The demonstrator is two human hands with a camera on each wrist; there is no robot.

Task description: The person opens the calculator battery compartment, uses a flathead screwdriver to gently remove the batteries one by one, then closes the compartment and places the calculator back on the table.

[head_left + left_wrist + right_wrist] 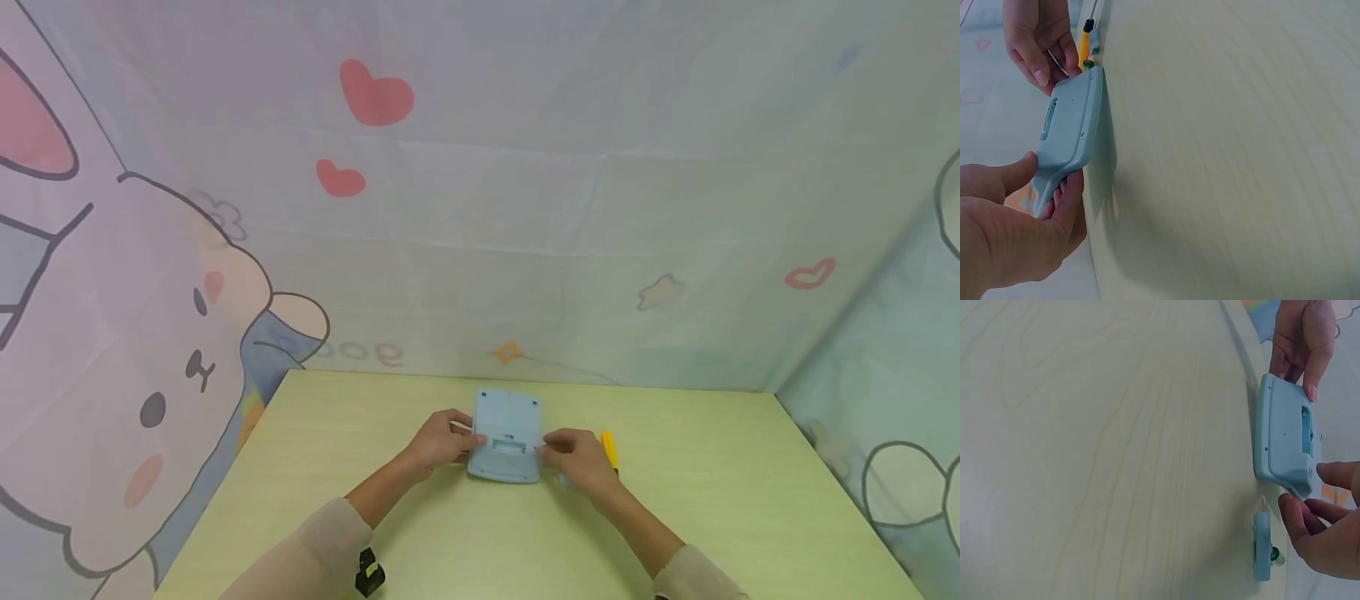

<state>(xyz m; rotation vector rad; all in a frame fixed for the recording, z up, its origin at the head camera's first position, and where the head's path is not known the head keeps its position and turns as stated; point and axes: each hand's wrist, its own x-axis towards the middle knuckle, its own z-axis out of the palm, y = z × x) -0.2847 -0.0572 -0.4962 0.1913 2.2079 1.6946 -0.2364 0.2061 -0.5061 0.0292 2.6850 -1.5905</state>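
Note:
A light blue calculator (507,425) is held above the table, its back facing up and an empty battery recess (509,447) showing. My left hand (442,439) grips its left edge, thumb on the back and fingers beneath. At the opposite edge, my right hand (581,458) pinches the case between thumb and fingers, as the right wrist view (1332,525) shows. Below that hand lies a small light blue piece (1262,547), beside a green-ended cylinder (1277,556) that looks like a battery. The calculator's front is hidden.
A screwdriver with a yellow handle (609,448) lies just right of my right hand; its metal shaft (1094,9) shows in the left wrist view. A black object (369,572) is beside my left sleeve. Printed cloth (480,250) hangs behind the pale table (697,467).

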